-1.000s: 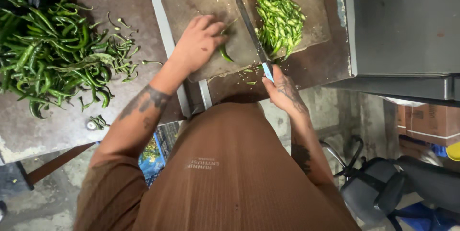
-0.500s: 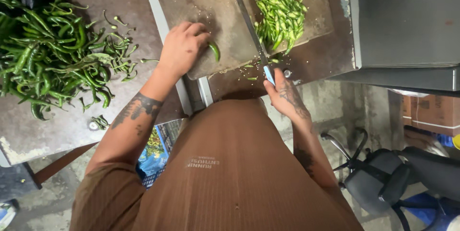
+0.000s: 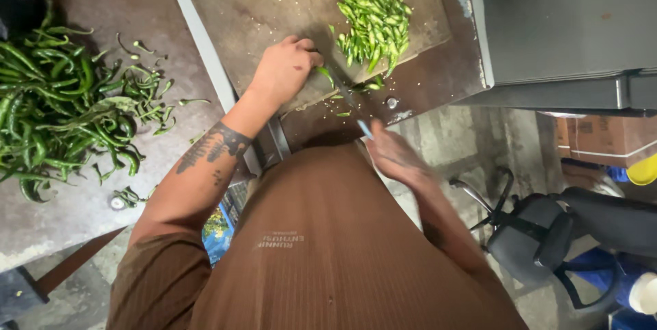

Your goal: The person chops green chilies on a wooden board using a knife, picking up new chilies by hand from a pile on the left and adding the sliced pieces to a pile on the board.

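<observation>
My left hand [image 3: 286,69] rests on the worn cutting board [image 3: 260,8], fingers curled over a green chilli [image 3: 324,74] at the board's near edge. My right hand [image 3: 395,155] grips a knife by its light blue handle [image 3: 364,129]; the blade runs up toward the chilli and is mostly hidden by blur and my left hand. A heap of chopped green chilli pieces [image 3: 373,15] lies on the board's right side, just beyond the knife.
A large pile of whole green chillies [image 3: 55,111] covers the table at left, with loose stems near it. A grey metal box [image 3: 568,22] stands at right. Below are a black office chair [image 3: 547,234] and cardboard boxes [image 3: 602,140].
My left hand has slid to the near edge of the board with one chilli. The knife has drawn back toward me, away from the chopped heap.
</observation>
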